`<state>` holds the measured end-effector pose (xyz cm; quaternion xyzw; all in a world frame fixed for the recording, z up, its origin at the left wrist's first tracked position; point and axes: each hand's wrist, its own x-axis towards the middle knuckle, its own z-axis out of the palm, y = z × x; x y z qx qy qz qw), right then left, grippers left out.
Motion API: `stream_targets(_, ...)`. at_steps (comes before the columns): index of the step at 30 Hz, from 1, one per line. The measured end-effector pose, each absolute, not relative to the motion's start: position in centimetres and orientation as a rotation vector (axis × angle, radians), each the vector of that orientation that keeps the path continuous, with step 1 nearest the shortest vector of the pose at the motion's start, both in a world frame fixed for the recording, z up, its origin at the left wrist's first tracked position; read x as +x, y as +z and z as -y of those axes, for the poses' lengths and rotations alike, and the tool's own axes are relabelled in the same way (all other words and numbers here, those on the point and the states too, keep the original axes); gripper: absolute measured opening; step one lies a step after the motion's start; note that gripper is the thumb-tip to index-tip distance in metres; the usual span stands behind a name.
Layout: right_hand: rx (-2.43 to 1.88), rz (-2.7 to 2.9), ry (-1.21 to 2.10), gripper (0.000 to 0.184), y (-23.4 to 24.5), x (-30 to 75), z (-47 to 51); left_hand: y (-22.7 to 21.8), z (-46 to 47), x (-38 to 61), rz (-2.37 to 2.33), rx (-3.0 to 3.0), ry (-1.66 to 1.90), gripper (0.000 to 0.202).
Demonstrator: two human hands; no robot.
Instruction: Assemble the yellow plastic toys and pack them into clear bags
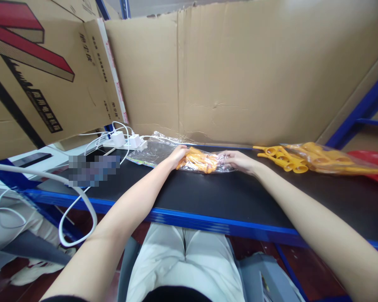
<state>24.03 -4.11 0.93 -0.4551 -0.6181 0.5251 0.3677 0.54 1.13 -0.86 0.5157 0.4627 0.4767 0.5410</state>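
A clear plastic bag (201, 160) full of orange horn-shaped plastic pieces lies on the black shelf top, between my two hands. My left hand (178, 156) is closed around its left end, the fingertips partly hidden against the plastic. At the bag's right end, my right hand (238, 162) has thumb and fingers closed on the crinkled film. More loose yellow-orange horns (283, 158), with round open ends, lie to the right of my right hand. Beside my left hand a flat sheet of clear plastic bags (154, 152) is spread out.
Another clear bag of yellow horns (323, 157) and a red bag (376, 161) lie at the right. White chargers sit in a power strip (141, 144) at the left, with a looping white cable (93, 209). Cardboard (239, 75) walls the back; a blue rail (201, 222) edges the front.
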Motion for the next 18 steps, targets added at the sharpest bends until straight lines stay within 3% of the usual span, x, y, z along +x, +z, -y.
stream_targets(4, -1.224, 1.636, 1.325, 0.031, 1.0, 23.8, 4.1, -0.7, -1.1, 0.6, -1.164, 1.311, 1.124, 0.036)
stream_targets(9, -1.362, 1.658, 1.177, 0.011, 1.7, 24.3, 3.7, -1.1, -1.3, 0.6, -1.250, 1.506, 1.098, 0.035)
stream_targets(14, -1.172, 1.778, 1.360, 0.033, 3.1, 25.1, 4.4, -1.1, -0.8, 0.7, -1.300, 1.734, 0.997, 0.035)
stream_targets(18, -1.333, 1.910, 1.058, 0.027, 3.4, 25.1, 4.8, -0.3, -0.2, 0.4, -1.423, 2.030, 0.984, 0.036)
